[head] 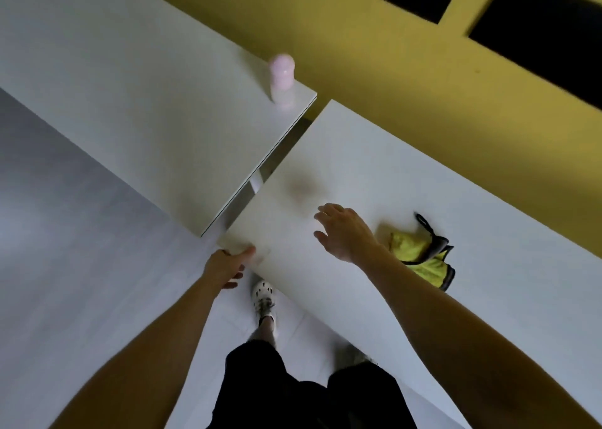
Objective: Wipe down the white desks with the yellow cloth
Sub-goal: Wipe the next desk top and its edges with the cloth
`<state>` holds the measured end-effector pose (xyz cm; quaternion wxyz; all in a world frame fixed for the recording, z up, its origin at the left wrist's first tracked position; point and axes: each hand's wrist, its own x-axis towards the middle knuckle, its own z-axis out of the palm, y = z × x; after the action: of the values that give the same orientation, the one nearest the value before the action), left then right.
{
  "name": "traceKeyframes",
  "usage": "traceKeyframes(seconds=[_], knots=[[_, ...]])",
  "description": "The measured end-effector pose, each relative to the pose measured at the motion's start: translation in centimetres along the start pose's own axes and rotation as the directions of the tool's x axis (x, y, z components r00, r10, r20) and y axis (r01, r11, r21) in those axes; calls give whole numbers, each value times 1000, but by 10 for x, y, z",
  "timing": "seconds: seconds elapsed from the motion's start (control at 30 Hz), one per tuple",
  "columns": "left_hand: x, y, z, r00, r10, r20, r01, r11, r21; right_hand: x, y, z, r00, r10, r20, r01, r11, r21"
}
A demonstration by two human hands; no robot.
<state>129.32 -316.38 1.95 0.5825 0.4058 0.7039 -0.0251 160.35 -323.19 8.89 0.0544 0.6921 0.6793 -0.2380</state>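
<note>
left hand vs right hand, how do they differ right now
The left hand grips the near corner of the right desk, thumb on top and fingers curled under the edge; the right hand is open over that desk's top, fingers spread. The left hand is at the edge; the right hand is further in, beside the yellow cloth but not holding it. Both are bare and hold no object.

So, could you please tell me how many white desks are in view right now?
2. One desk lies on the left with a pink bottle at its corner; the other desk lies on the right with the yellow cloth on it. Others may lie out of frame.
</note>
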Motion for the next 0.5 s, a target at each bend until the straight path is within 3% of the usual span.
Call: traceKeyframes(seconds=[0.17,0.27,0.4,0.5], knots=[[-4,5,6,991,-4,134,60,907,-417,47,19,-7,995,42,-93,-48,997,-65],[-11,5,14,997,21,68,16,869,-494,77,37,-15,999,34,-43,-40,988,-149],[-18,4,23,997,-31,-67,-7,862,-506,108,29,-8,999,20,-37,-26,989,-149],[-20,4,23,995,-61,-76,14,859,-512,109,19,8,997,27,-67,-34,992,-118]])
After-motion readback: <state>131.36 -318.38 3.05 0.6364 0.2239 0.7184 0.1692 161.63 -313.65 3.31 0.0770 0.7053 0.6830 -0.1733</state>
